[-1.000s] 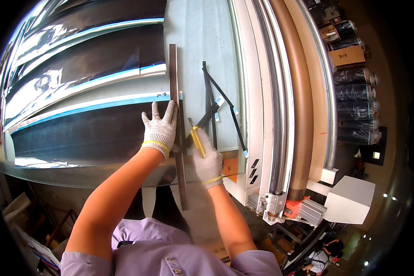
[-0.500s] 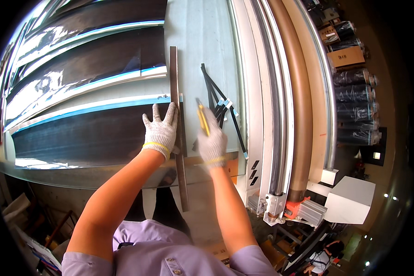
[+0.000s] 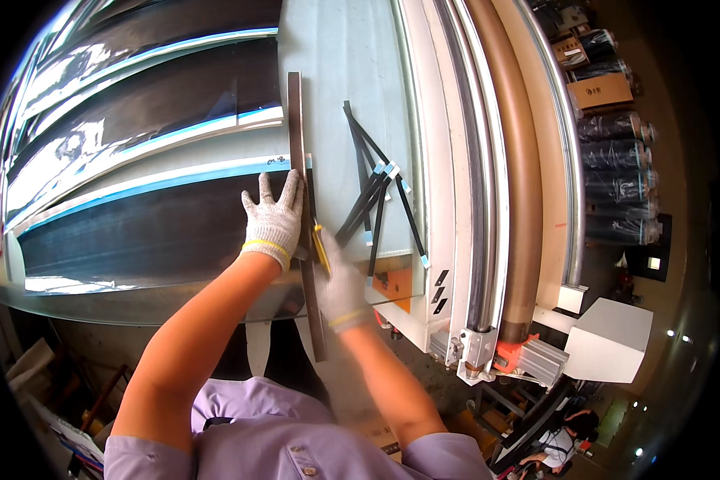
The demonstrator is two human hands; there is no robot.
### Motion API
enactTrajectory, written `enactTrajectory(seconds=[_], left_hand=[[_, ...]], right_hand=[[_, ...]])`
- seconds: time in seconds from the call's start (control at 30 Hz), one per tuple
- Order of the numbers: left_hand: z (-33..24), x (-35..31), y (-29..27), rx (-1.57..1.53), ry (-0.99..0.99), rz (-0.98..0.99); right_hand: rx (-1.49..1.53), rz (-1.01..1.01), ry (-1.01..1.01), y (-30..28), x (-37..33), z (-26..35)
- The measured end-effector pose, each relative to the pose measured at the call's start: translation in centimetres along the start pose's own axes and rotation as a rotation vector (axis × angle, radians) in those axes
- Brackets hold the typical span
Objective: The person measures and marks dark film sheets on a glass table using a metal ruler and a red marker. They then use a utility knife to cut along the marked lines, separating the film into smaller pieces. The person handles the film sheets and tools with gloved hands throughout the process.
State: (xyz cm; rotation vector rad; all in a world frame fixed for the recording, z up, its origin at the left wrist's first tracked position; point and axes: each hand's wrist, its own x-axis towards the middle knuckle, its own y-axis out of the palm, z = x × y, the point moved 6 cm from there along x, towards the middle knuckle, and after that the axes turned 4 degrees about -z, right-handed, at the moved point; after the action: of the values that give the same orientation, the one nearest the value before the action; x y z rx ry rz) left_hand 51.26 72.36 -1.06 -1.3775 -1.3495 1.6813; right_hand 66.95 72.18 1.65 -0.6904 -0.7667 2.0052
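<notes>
My left hand, in a pale knit glove, lies with fingers spread on a dark glossy sheet with a blue-and-white edge band. Its forefinger side meets a long, narrow straightedge, which crosses the sheet's right end and sticks out past the near table edge. Closed around a yellow utility knife is my gloved right hand, somewhat blurred, just right of the straightedge. The knife's tip is close to the straightedge's right side; whether it touches the sheet I cannot tell.
Several thin black strips with pale ends lie loosely crossed on the glass tabletop. More dark sheets lie beyond on the left. A long brown roller and metal rails run along the right. Wrapped rolls and another person are farther right.
My right hand with the knife has moved left and nearer to me, to the straightedge's side. My left hand still lies spread on the sheet. The view has shifted slightly.
</notes>
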Motion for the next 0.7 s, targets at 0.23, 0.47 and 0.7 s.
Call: enactTrajectory(seconds=[0.23,0.47,0.7], left_hand=[[0.1,0.4,0.6,0.077,0.0,0.02],[-0.3,-0.2,-1.3,-0.061,0.014,0.092],[0.2,-0.6,-1.5,-0.054,0.006,0.108]], right_hand=[[-0.107,0.056,0.012,-0.1,-7.0,-2.6],[-0.195,0.089,0.024,-1.2,-11.9,-4.0],[0.058,-0.125,-0.06,-4.8,-3.3,-0.2]])
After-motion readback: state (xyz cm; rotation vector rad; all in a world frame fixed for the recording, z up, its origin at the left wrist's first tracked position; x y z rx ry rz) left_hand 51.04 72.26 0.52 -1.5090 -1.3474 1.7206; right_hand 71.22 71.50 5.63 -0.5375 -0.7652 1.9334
